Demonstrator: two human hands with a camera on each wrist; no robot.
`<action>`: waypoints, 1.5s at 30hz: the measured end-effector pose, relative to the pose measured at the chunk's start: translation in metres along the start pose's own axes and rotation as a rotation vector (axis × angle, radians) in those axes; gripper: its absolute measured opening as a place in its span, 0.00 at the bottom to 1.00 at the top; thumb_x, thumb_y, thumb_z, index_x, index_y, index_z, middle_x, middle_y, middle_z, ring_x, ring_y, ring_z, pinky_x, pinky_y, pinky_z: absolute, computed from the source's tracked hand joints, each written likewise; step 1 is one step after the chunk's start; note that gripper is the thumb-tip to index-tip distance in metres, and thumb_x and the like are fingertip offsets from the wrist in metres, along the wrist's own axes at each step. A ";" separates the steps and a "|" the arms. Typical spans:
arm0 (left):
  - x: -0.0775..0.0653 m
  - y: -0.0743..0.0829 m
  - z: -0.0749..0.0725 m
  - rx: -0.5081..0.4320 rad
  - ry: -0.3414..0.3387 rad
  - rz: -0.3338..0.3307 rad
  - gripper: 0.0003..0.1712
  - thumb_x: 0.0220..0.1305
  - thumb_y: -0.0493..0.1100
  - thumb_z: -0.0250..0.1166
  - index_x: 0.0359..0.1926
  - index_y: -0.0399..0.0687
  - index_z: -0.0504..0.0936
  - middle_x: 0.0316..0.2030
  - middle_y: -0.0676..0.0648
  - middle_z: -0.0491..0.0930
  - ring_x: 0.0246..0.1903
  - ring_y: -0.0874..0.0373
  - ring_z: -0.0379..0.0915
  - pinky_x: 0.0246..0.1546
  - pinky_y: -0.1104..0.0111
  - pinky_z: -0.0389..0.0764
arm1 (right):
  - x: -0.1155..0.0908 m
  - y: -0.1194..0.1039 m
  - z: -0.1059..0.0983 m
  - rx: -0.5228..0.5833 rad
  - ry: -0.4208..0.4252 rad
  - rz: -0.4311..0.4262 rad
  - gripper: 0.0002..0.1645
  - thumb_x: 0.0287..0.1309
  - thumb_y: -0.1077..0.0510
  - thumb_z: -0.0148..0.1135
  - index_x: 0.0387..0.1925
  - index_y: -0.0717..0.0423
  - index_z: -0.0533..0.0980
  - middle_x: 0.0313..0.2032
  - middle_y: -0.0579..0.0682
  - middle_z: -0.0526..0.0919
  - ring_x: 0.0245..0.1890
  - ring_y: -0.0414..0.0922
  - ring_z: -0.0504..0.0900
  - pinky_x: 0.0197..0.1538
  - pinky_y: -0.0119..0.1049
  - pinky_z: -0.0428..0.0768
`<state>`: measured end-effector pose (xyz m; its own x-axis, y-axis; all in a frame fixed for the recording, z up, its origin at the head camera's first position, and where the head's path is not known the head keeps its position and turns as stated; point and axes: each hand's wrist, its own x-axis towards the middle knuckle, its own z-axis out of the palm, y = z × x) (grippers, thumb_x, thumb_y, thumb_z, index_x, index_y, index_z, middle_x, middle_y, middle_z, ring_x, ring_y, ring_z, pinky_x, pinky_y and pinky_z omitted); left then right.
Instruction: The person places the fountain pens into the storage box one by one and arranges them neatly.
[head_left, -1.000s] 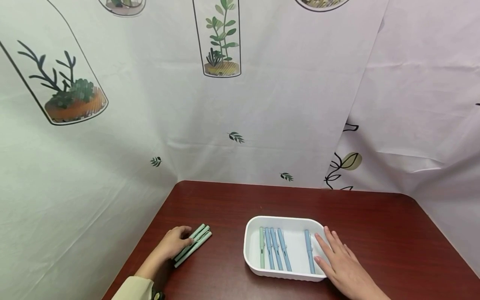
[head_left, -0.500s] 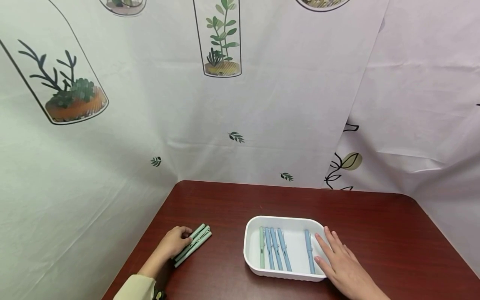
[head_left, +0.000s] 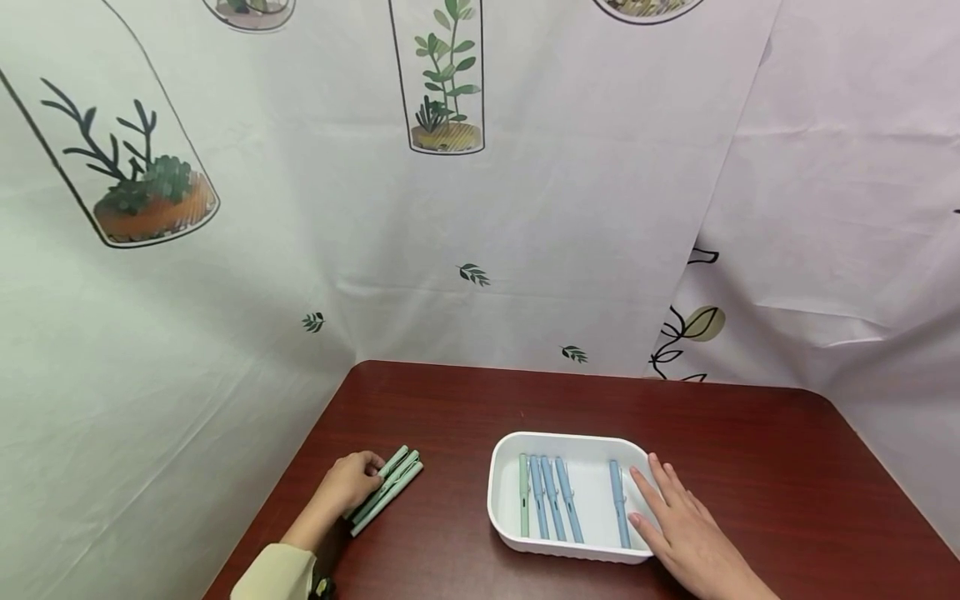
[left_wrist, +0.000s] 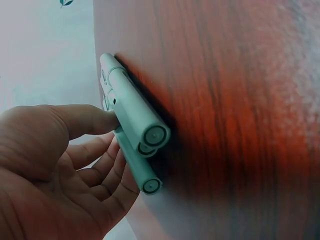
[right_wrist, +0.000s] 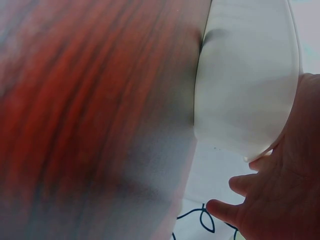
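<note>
Three pale green pens [head_left: 397, 483] lie side by side, slanted, at the left of the table. My left hand [head_left: 350, 483] is at their near left side. In the left wrist view its thumb [left_wrist: 92, 120] and curled fingers pinch the outermost green pen [left_wrist: 140, 170]; the other two pens lie beside it. A white tray [head_left: 573, 553] holds one green pen [head_left: 524, 496] at its left and several blue pens [head_left: 567, 500], one of them apart at the right. My right hand [head_left: 686, 533] rests on the tray's right rim with fingers spread; it holds no pen.
The dark red wooden table [head_left: 442, 400] reaches back to a pale curtain [head_left: 525, 275] printed with plants. A second curtain panel [head_left: 840, 292] hangs at the right. Bare tabletop lies between the loose pens and the tray.
My left hand has shifted very slightly, and the pen in its fingers has moved a little away from the other two. The right hand and tray have stayed still.
</note>
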<state>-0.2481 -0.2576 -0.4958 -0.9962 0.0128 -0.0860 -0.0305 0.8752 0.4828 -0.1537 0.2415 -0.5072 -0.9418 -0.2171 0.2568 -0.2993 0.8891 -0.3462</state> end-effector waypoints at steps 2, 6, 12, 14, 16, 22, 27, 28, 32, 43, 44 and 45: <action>0.000 0.000 -0.001 -0.002 -0.004 -0.007 0.10 0.65 0.35 0.67 0.47 0.38 0.84 0.36 0.48 0.83 0.36 0.54 0.79 0.38 0.56 0.80 | 0.000 0.000 0.000 -0.001 0.000 -0.002 0.38 0.69 0.38 0.58 0.74 0.49 0.66 0.77 0.61 0.56 0.75 0.64 0.58 0.66 0.66 0.64; -0.001 0.002 -0.004 -0.022 0.000 -0.018 0.13 0.66 0.36 0.66 0.50 0.37 0.84 0.39 0.47 0.83 0.36 0.54 0.79 0.36 0.57 0.80 | 0.001 -0.001 0.000 -0.004 -0.004 0.002 0.38 0.69 0.38 0.58 0.74 0.50 0.67 0.77 0.61 0.57 0.74 0.65 0.58 0.66 0.66 0.64; -0.003 0.014 -0.013 -0.096 0.034 0.014 0.12 0.64 0.37 0.65 0.48 0.39 0.85 0.33 0.51 0.80 0.29 0.57 0.70 0.30 0.64 0.71 | 0.000 0.000 0.000 -0.009 -0.008 0.002 0.39 0.69 0.38 0.58 0.74 0.50 0.67 0.77 0.61 0.56 0.74 0.65 0.58 0.66 0.66 0.64; -0.005 0.018 -0.016 -0.120 0.039 0.024 0.11 0.63 0.37 0.65 0.47 0.40 0.85 0.32 0.52 0.79 0.29 0.58 0.70 0.30 0.65 0.70 | 0.000 0.000 0.000 -0.010 0.000 -0.004 0.39 0.69 0.38 0.58 0.74 0.50 0.67 0.77 0.61 0.57 0.74 0.64 0.59 0.65 0.66 0.65; -0.006 0.023 -0.017 -0.134 0.042 0.038 0.10 0.63 0.36 0.66 0.45 0.41 0.85 0.31 0.53 0.80 0.30 0.59 0.71 0.31 0.65 0.72 | 0.000 -0.001 0.000 -0.015 0.014 -0.013 0.38 0.69 0.38 0.59 0.74 0.49 0.67 0.77 0.61 0.57 0.74 0.65 0.60 0.65 0.65 0.66; -0.012 0.040 -0.019 -0.194 0.028 0.063 0.10 0.62 0.36 0.68 0.44 0.41 0.84 0.32 0.52 0.81 0.30 0.59 0.74 0.31 0.64 0.75 | 0.000 0.000 0.000 -0.007 0.005 -0.007 0.38 0.69 0.38 0.59 0.74 0.50 0.67 0.77 0.61 0.57 0.74 0.66 0.60 0.65 0.66 0.65; -0.017 0.050 -0.018 -0.286 -0.019 0.078 0.11 0.61 0.36 0.70 0.45 0.41 0.83 0.30 0.51 0.80 0.25 0.58 0.74 0.27 0.66 0.75 | 0.000 0.000 0.001 -0.007 0.007 -0.008 0.38 0.69 0.38 0.59 0.74 0.50 0.67 0.77 0.61 0.57 0.73 0.66 0.60 0.65 0.66 0.65; -0.018 0.052 -0.018 -0.303 -0.036 0.086 0.11 0.61 0.36 0.70 0.45 0.41 0.82 0.30 0.51 0.80 0.25 0.58 0.74 0.27 0.66 0.75 | 0.000 0.001 0.001 -0.009 0.012 -0.012 0.38 0.69 0.39 0.59 0.74 0.50 0.67 0.77 0.61 0.57 0.73 0.65 0.60 0.65 0.66 0.66; -0.021 0.056 -0.018 -0.360 -0.099 0.116 0.16 0.62 0.37 0.71 0.49 0.37 0.81 0.32 0.49 0.79 0.26 0.57 0.75 0.28 0.65 0.78 | 0.000 0.000 0.001 -0.008 0.025 -0.021 0.38 0.69 0.39 0.60 0.73 0.50 0.68 0.77 0.61 0.58 0.73 0.65 0.61 0.64 0.66 0.66; -0.026 0.070 -0.020 -0.440 -0.151 0.145 0.17 0.61 0.39 0.72 0.47 0.34 0.80 0.32 0.47 0.78 0.29 0.54 0.78 0.31 0.59 0.84 | 0.001 0.000 0.001 -0.014 -0.018 0.010 0.40 0.69 0.37 0.58 0.75 0.49 0.66 0.77 0.61 0.56 0.74 0.65 0.58 0.65 0.68 0.65; -0.027 0.072 -0.020 -0.447 -0.155 0.148 0.17 0.61 0.38 0.72 0.47 0.34 0.80 0.32 0.46 0.78 0.29 0.54 0.78 0.31 0.58 0.84 | 0.001 0.000 0.001 -0.014 -0.016 0.008 0.40 0.69 0.37 0.58 0.75 0.50 0.66 0.77 0.61 0.56 0.74 0.65 0.58 0.65 0.68 0.65; -0.027 0.073 -0.019 -0.452 -0.159 0.149 0.17 0.61 0.39 0.72 0.47 0.34 0.80 0.32 0.47 0.78 0.29 0.54 0.77 0.31 0.58 0.84 | 0.001 0.000 0.001 -0.014 -0.014 0.006 0.40 0.69 0.37 0.58 0.75 0.50 0.66 0.77 0.61 0.56 0.74 0.65 0.58 0.65 0.68 0.65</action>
<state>-0.2248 -0.2033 -0.4412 -0.9688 0.2261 -0.1020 0.0442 0.5618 0.8261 -0.1546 0.2412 -0.5075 -0.9458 -0.2169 0.2417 -0.2911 0.8962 -0.3348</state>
